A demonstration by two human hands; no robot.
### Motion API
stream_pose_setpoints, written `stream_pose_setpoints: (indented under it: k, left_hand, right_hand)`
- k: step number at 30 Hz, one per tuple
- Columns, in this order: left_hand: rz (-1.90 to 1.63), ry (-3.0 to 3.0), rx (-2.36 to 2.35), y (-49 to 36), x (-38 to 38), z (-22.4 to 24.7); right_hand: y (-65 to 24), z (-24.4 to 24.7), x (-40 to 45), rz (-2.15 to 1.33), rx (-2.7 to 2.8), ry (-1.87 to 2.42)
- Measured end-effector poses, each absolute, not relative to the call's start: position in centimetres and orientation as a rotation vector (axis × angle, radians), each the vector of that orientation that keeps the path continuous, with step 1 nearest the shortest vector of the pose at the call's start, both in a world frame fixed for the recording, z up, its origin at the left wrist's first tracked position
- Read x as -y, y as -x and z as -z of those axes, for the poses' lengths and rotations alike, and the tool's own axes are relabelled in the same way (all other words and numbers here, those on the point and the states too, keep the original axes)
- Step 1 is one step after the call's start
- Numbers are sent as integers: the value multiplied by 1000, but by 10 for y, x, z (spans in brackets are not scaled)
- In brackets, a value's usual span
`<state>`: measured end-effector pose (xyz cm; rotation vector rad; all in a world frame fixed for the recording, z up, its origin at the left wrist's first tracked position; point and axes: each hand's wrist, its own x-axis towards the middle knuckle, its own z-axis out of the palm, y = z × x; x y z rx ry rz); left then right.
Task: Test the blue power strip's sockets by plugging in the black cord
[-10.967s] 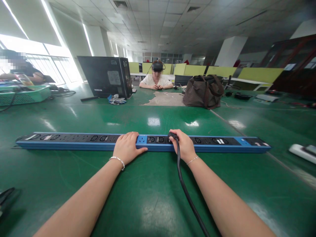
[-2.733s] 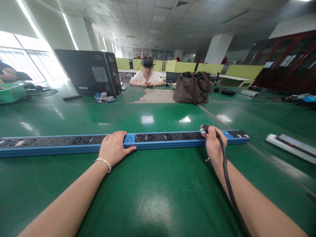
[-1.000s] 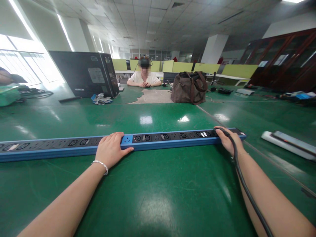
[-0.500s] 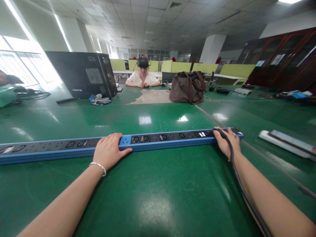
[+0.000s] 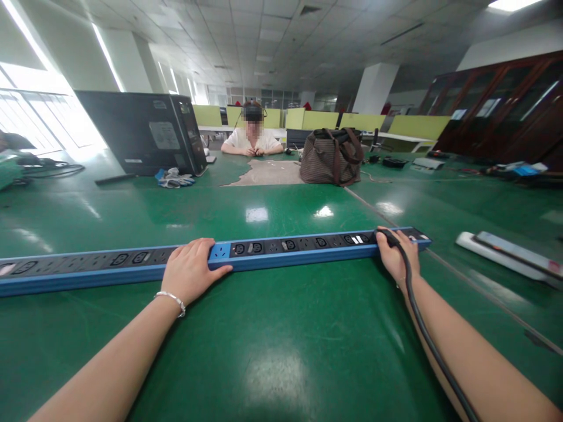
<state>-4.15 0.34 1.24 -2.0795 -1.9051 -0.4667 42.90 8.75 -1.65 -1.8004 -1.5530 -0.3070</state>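
A long blue and black power strip lies across the green table, with rows of sockets facing up. My left hand grips it left of the middle, fingers over the top and thumb along the front side, beside a bright blue socket. Near the strip's right end, my right hand is closed round a black plug at the socket face. Its thick black cable runs back over my wrist and along my forearm. Whether the plug sits fully in a socket cannot be made out.
A black computer case stands at the back left, with gloves before it. A brown bag is at the back middle. Across the table sits a person wearing headgear. At right lies a white bar-shaped object with a phone-like slab.
The whole view has shifted slightly, moving things a little to the left. Both hands keep their places on the power strip and plug.
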Motion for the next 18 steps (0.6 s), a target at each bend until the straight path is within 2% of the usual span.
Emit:
stream_pose_setpoints:
  k: [18]
  left_hand:
    - [438,2070,1904,42,-3,-13]
  right_hand:
    - [-433,12,-93,159,1526,1709]
